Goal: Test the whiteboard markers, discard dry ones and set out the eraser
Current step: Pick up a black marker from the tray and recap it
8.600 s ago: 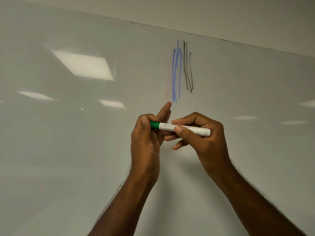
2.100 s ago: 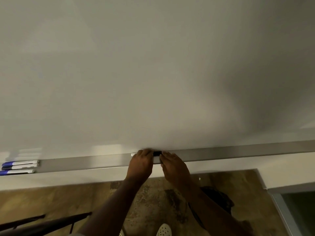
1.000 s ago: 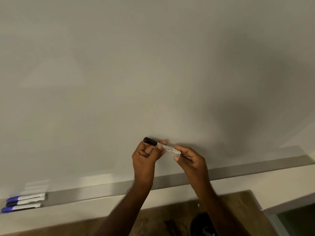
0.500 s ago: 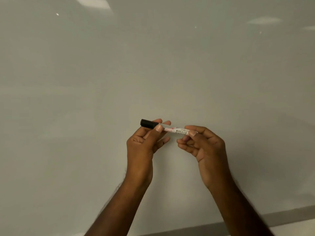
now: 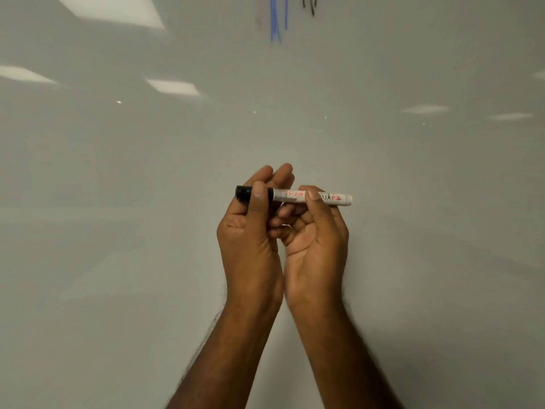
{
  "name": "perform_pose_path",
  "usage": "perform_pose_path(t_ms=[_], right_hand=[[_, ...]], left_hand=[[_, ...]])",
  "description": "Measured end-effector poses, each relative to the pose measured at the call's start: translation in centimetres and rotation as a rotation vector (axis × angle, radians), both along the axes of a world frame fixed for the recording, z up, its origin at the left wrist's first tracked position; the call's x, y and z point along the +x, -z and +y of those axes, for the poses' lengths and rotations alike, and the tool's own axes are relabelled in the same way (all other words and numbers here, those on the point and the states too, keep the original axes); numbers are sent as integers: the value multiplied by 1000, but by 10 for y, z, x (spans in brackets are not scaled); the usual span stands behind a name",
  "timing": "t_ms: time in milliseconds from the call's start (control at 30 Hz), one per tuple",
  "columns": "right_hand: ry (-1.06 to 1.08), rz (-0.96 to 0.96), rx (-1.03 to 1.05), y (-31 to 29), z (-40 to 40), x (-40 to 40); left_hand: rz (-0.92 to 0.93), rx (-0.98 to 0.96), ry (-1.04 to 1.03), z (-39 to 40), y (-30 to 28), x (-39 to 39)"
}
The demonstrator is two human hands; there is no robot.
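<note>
**Both hands on a capped black marker at the whiteboard**

The whiteboard [image 5: 118, 231] fills nearly the whole frame, a pale grey glossy surface. Bright reflections of ceiling lights [image 5: 112, 8] lie across its upper left, with fainter ones at the right edge.

Two bare forearms rise from the bottom centre of the frame and meet at the wrists, just below the middle.

The left hand [image 5: 250, 240] sits left of centre with its back toward the camera. Its thumb presses across the cap end of the marker, and its fingers stand straight up behind the barrel, so the marker is pinched between thumb and fingers.

The right hand [image 5: 315, 240] is just beside the left one, the heels of the two hands touching. Its thumb lies over the middle of the barrel and its fingers are curled underneath, closed round the marker.

At the top centre of the frame, well above the hands, are blue strokes [image 5: 277, 19] cut off by the frame edge, and just to their right short black strokes [image 5: 309, 4].

The marker [image 5: 295, 196] lies about level in the centre of the frame, held in front of the board by both hands. Its body is white with red and dark print. The black cap [image 5: 243, 193] is on, pointing to the left of the frame; the white butt end juts out to the right beyond the right hand.
</note>
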State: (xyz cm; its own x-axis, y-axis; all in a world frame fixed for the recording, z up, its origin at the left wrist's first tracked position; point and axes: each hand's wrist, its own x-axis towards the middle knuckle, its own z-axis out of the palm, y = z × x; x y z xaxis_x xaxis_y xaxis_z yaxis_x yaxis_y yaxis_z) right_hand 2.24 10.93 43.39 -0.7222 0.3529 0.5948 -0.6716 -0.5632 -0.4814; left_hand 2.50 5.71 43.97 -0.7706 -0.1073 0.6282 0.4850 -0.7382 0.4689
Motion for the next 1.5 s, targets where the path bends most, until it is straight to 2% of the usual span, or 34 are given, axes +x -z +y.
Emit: perform_pose_path(t_ms=[167, 367, 467, 600, 733, 900, 1067, 1400, 1500], right_hand=[[44, -37, -10, -4, -9, -3], [21, -79, -81, -4, -2, -8], [26, -108, -114, -3, -2, -8], [40, -76, -62, -1, -3, -12], [73, -90, -5, 1, -6, -16], [54, -120, -53, -2, -7, -17], [55, -79, -59, -1, -7, -18], [78, -45, -25, 4, -7, -23], [128, -54, -59, 5, -6, -22]], left_hand=[[-31, 20, 7, 0, -1, -1], [75, 13, 177, -3, 6, -11], [102, -18, 148, -1, 11, -16], [23, -16, 79, 0, 9, -20], [-67, 3, 95, -1, 7, -23], [-32, 65, 172, 1, 4, -21], [12, 67, 115, 1, 5, -22], [-83, 95, -153, 6, 18, -31], [-135, 144, -132, 3, 16, -28]])
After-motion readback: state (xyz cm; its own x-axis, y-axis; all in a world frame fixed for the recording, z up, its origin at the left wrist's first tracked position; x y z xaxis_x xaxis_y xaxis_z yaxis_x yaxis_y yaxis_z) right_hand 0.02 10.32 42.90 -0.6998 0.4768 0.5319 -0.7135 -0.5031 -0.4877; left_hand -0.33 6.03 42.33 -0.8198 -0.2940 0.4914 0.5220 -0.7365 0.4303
